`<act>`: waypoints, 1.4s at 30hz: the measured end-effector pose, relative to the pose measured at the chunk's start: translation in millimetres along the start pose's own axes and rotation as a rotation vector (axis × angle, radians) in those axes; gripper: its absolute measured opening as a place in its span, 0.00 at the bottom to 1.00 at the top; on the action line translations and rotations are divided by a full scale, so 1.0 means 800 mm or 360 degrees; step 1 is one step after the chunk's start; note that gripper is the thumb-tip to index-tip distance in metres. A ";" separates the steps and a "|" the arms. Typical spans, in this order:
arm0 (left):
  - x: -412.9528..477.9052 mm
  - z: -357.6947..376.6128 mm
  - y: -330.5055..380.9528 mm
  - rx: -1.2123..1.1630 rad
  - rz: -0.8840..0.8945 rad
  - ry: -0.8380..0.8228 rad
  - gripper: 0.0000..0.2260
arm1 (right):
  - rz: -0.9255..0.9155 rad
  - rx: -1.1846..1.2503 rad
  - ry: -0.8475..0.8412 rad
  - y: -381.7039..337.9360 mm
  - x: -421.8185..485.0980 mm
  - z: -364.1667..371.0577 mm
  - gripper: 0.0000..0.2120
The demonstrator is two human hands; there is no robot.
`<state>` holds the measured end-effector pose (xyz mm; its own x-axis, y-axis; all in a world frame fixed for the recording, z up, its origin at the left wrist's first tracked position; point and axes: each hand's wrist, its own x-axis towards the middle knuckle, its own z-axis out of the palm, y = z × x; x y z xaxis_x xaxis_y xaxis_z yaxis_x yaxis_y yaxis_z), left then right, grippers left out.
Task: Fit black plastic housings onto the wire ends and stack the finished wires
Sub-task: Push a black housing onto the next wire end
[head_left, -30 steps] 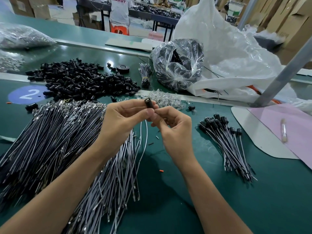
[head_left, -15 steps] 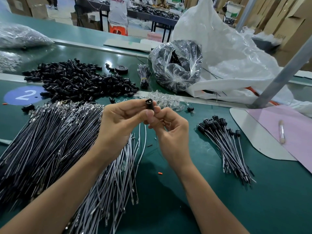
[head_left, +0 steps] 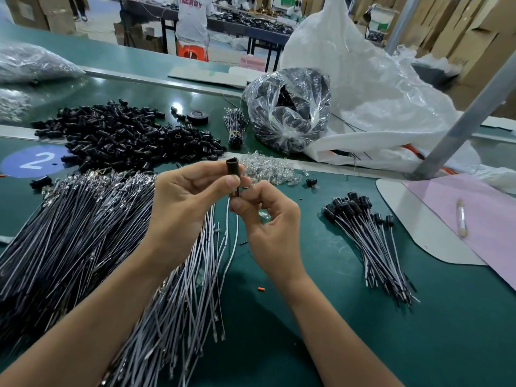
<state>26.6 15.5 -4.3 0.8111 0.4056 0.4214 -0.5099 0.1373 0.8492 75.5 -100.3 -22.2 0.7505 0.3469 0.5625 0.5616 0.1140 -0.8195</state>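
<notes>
Head view. Left hand (head_left: 184, 199) pinches one black housing (head_left: 233, 173) upright at frame centre, thumb across its barrel. Right hand (head_left: 269, 222), fingers curled, pinches the wire (head_left: 236, 230) just beneath the housing. We judge it feeds the wire end up into the barrel while the left steadies it. Unfitted wires (head_left: 69, 236) are heaped lower left and loose housings (head_left: 125, 135) upper left, both near the left hand. Finished wires (head_left: 371, 238) lie stacked at right, heads together. We read that gap from the raw stock as avoiding mix-ups.

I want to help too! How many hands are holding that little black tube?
2: the left hand pinches the black housing midway; the right hand pinches its lower end.
</notes>
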 end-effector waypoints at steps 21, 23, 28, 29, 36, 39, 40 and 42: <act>0.009 -0.024 -0.014 0.0277 -0.1011 -0.0073 0.07 | 0.0321 -0.1583 -0.0635 0.042 0.086 -0.037 0.28; 0.010 -0.023 -0.016 0.0267 -0.0994 -0.0068 0.06 | 0.0294 -0.1648 -0.0725 0.052 0.093 -0.027 0.23; 0.009 -0.022 -0.019 0.0230 -0.0944 -0.0056 0.04 | 0.0281 -0.1701 -0.0730 0.070 0.102 -0.023 0.04; 0.009 -0.022 -0.020 0.0232 -0.0939 -0.0065 0.04 | 0.0289 -0.1676 -0.0723 0.070 0.104 -0.024 0.03; 0.008 -0.022 -0.024 0.0217 -0.0919 -0.0073 0.07 | 0.0356 -0.1695 -0.0646 0.074 0.113 -0.025 0.03; 0.009 -0.023 -0.024 0.0178 -0.0885 -0.0046 0.07 | 0.0364 -0.1440 -0.0517 0.069 0.107 -0.032 0.07; 0.009 -0.023 -0.025 0.0184 -0.0868 -0.0031 0.07 | 0.0359 -0.1266 -0.0460 0.063 0.100 -0.034 0.06; 0.008 -0.021 -0.026 0.0240 -0.0826 -0.0005 0.07 | 0.0370 -0.0869 -0.0387 0.049 0.079 -0.038 0.07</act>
<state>37.7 30.7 -24.7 0.9464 0.3163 -0.0651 0.0048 0.1876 0.9822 155.7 -102.2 -15.1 0.8096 0.5141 0.2833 0.5385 -0.4582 -0.7072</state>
